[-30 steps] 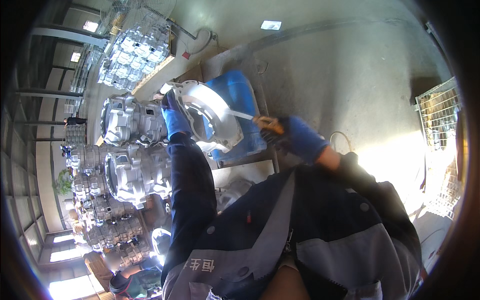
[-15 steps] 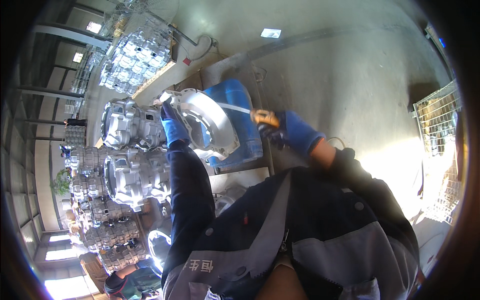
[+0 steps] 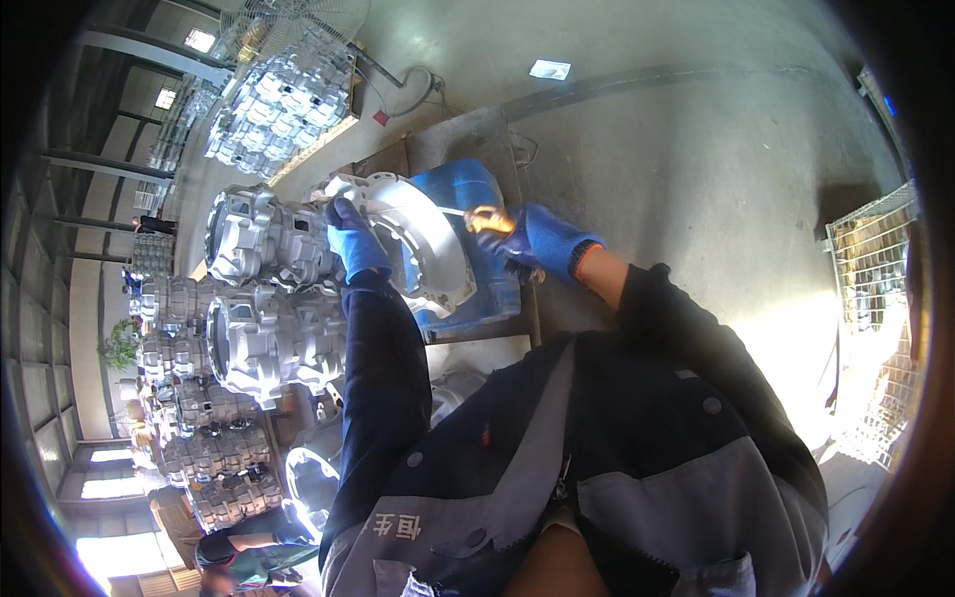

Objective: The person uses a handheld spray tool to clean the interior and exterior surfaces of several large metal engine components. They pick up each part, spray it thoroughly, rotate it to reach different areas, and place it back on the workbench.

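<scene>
A silver bell-shaped metal casting (image 3: 450,261) lies on its side in front of me, its wide round mouth turned to the right. My left hand (image 3: 356,244), in a blue glove with dark fingers, is closed on the casting's left edge. In my right hand (image 3: 527,237), gloved alike, is a file-like tool (image 3: 487,221) with an orange and black handle. Its slim pale shaft points left into the casting's mouth; the tip is hard to make out. Behind and under the casting shows a blue plastic drum (image 3: 494,294).
Several similar gearbox housings (image 3: 264,338) stand close on my left in rows. A loaded pallet (image 3: 288,109) and a fan (image 3: 284,25) are at the far left. A wire cage (image 3: 875,318) stands at the right. Another person (image 3: 249,552) bends at the lower left.
My right hand has moved left toward the casting, pushing the tool's shaft further into its mouth. My left hand stays on the casting's edge. The view has shifted slightly.
</scene>
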Action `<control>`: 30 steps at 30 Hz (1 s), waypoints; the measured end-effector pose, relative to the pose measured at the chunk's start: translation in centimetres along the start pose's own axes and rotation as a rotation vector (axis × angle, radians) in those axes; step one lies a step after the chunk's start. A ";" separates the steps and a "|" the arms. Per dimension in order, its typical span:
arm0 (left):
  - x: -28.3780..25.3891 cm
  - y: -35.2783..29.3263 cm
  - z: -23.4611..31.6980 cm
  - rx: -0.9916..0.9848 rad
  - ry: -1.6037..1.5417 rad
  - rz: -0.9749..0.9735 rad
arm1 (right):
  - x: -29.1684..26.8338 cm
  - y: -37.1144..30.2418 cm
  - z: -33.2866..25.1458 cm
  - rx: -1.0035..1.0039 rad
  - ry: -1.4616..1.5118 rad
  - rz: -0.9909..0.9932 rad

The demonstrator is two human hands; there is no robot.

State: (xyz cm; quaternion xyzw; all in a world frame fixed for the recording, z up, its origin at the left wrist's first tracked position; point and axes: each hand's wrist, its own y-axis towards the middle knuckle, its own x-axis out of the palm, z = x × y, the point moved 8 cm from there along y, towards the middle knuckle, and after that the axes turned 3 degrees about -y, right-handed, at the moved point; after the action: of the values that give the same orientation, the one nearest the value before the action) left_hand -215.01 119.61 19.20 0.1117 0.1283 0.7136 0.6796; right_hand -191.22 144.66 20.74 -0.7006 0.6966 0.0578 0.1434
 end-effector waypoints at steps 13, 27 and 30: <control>-1.7 1.2 -1.1 0.039 0.111 0.053 | -0.6 2.2 2.1 0.096 0.093 0.061; -1.7 1.4 -1.3 -0.053 0.053 0.030 | 0.8 2.7 0.6 0.123 0.044 0.042; -1.4 1.5 -1.0 -0.050 0.076 0.022 | 1.6 3.7 2.0 0.113 0.226 -0.002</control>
State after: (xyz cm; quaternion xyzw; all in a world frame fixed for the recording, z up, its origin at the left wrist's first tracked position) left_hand -216.71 118.10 18.83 0.0689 0.1351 0.7277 0.6689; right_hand -194.58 143.72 17.99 -0.6940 0.7099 -0.0612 0.1033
